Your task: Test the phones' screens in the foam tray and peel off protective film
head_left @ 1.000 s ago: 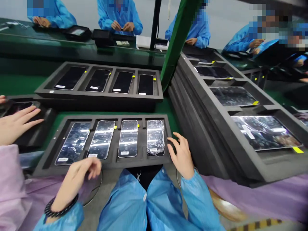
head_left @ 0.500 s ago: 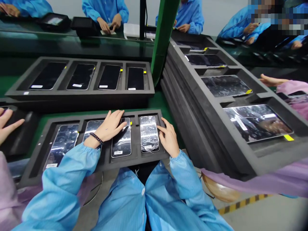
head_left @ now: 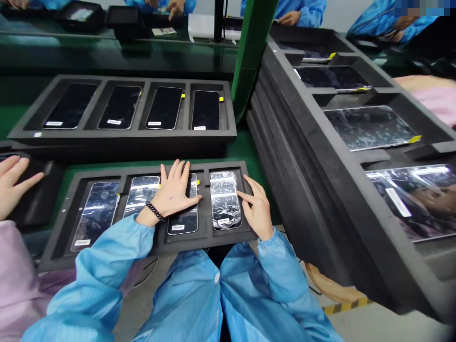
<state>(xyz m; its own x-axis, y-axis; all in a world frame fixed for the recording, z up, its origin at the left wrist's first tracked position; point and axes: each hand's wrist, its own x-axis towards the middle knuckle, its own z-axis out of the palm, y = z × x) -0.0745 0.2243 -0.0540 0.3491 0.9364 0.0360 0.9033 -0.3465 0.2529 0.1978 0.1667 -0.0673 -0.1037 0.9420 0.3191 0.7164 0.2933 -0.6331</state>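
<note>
A dark foam tray lies in front of me with several phones under glossy film in its slots. My left hand lies flat with fingers spread on the third phone. My right hand rests on the tray's right rim, fingers apart, its fingertips touching the right edge of the fourth phone, whose film is crinkled. Neither hand holds anything.
A second tray of dark phones sits behind on the green belt. A tall stack of trays with filmed phones rises at the right. A green post stands between. A neighbour's hand is at the left; people in blue work across.
My left hand came up from the tray's near edge and settled flat on the third phone. My right hand shifted from the tray's right rim to the fourth phone's edge.
</note>
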